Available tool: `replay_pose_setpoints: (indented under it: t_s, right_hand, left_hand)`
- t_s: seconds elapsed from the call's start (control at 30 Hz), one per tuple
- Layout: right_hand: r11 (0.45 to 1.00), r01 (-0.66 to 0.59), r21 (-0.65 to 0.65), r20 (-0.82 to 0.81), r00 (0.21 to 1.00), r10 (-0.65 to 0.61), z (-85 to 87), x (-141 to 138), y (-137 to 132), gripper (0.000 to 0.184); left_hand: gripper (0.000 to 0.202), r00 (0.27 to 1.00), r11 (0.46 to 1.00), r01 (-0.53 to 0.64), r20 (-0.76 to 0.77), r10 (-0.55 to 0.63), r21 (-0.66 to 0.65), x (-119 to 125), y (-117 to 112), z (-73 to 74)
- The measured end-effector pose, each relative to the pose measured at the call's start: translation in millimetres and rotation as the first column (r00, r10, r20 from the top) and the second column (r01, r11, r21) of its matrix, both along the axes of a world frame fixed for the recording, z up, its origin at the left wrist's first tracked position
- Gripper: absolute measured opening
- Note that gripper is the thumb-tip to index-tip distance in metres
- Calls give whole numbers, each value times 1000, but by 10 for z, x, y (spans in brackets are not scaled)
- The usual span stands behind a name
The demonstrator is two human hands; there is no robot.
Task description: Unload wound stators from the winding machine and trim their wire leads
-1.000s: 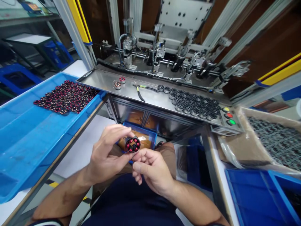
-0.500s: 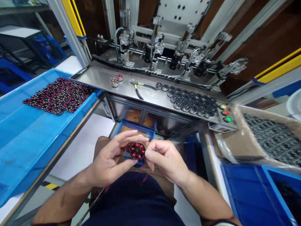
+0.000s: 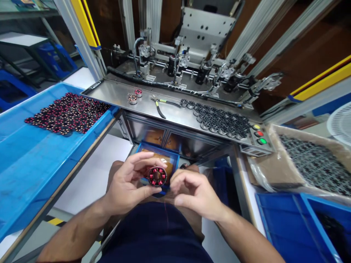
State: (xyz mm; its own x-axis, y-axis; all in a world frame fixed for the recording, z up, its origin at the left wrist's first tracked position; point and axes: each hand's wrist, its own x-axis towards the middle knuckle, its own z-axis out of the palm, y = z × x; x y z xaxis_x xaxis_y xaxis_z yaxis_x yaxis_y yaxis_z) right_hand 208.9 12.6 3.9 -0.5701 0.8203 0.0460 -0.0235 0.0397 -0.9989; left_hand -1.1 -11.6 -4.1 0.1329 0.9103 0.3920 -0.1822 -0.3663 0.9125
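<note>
My left hand (image 3: pixel 131 182) is closed around a round motor stator (image 3: pixel 157 176) wound with red wire. Thumb below and fingers above grip its rim, and its open face is turned up toward me. My right hand (image 3: pixel 192 190) is just to the right of the stator, apart from it. Its fingers are curled and the thumb stands away from them, with nothing visible between. A thin red wire (image 3: pixel 166 212) trails over the dark shirt below. Two more wound stators, one red (image 3: pixel 138 92) and one copper-coloured (image 3: pixel 132 99), sit on the metal ledge.
Green-and-black cutters (image 3: pixel 161 104) lie on the ledge (image 3: pixel 109 89), left of rows of black stator cores (image 3: pixel 219 118). Button box (image 3: pixel 259 134) at its right end. Blue tray (image 3: pixel 27 164) of wound stators (image 3: pixel 71 113) at left; carton (image 3: pixel 276 168) of grey parts at right. Machine fixtures stand behind.
My right hand has come away from the stator, and its thumb and fingers have parted. My left hand still holds the stator, shifted slightly left. The view has tilted a little.
</note>
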Motion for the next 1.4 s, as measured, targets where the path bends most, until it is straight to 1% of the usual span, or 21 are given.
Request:
replay_pose_setpoints:
  t_s: [0.07,0.13,0.2,0.27,0.33,0.4,0.5,0.6,0.63,0.7,0.77,0.83,0.9,0.97,1.0,1.07,1.13,1.17,1.3,1.37,1.4]
  right_hand:
    - [989,117,93,-26,993,-115,100,-17,14,35]
    - [971,174,166,-55,984,-168,188,-73,11,37]
    - [958,184,218,-75,982,-172,236,-144,-7,30]
    - [951,191,243,-99,980,-172,238,-199,-33,19]
    - [951,210,227,-122,975,-187,208,-226,-62,14]
    - [955,234,183,-151,966,-208,170,-231,-86,14]
    - [957,258,132,-190,954,-231,129,-230,-110,13]
    - [954,277,116,-202,947,-251,108,-237,-124,13]
    - [952,282,115,-202,945,-256,99,-240,-129,14]
    - [951,287,112,-204,944,-261,72,-249,-141,14]
    - [951,289,108,-210,942,-263,32,-258,-154,14]
    - [953,287,98,-215,941,-261,-8,-265,-165,14]
    - [954,285,90,-224,940,-259,-34,-270,-167,12]
    - [957,275,88,-235,940,-248,-35,-278,-161,11]
    - [961,262,93,-236,943,-234,-27,-286,-157,14]
    - [970,217,105,-235,954,-188,-6,-310,-152,17]
    - [977,196,84,-250,953,-170,1,-348,-157,12]
    - [976,213,55,-267,945,-191,-5,-371,-166,12]
    - [942,328,-72,-282,899,-335,-82,-446,-212,18]
    - [939,337,-70,-279,897,-343,-110,-456,-222,16]
    - [940,337,-50,-282,898,-337,-112,-455,-221,12]
  left_hand:
    - [73,998,998,-29,-60,33,58,27,-22,7]
    - [73,996,994,-31,-83,40,102,53,-45,16]
    - [73,997,994,-14,-77,23,110,70,-66,25]
    - [74,998,996,5,-61,0,91,71,-82,33]
    - [75,999,999,22,-38,-21,31,58,-92,40]
    - [73,998,997,56,10,-56,-45,38,-93,46]
    - [58,992,985,109,77,-99,-134,16,-76,46]
    - [44,979,965,172,146,-144,-200,22,-41,28]
    - [44,970,956,200,182,-162,-213,33,-27,18]
    - [50,953,948,232,248,-176,-219,65,-2,-2]
    - [54,962,961,183,242,-130,-207,102,14,-13]
    - [48,991,985,50,128,-29,-164,130,15,-16]
    - [46,994,994,-105,-30,103,-41,139,-4,-21]
    - [54,968,974,-205,-130,217,100,132,-36,-37]
    - [59,956,962,-224,-156,247,153,125,-53,-49]
    - [66,944,949,-227,-188,270,221,108,-82,-74]
    - [66,939,938,-217,-206,277,271,96,-96,-92]
    - [65,937,933,-221,-204,284,284,92,-98,-97]
    - [61,950,944,-234,-154,273,232,81,-83,-97]
    - [61,953,949,-234,-146,267,210,72,-75,-92]
    - [61,952,950,-233,-151,267,208,67,-74,-89]
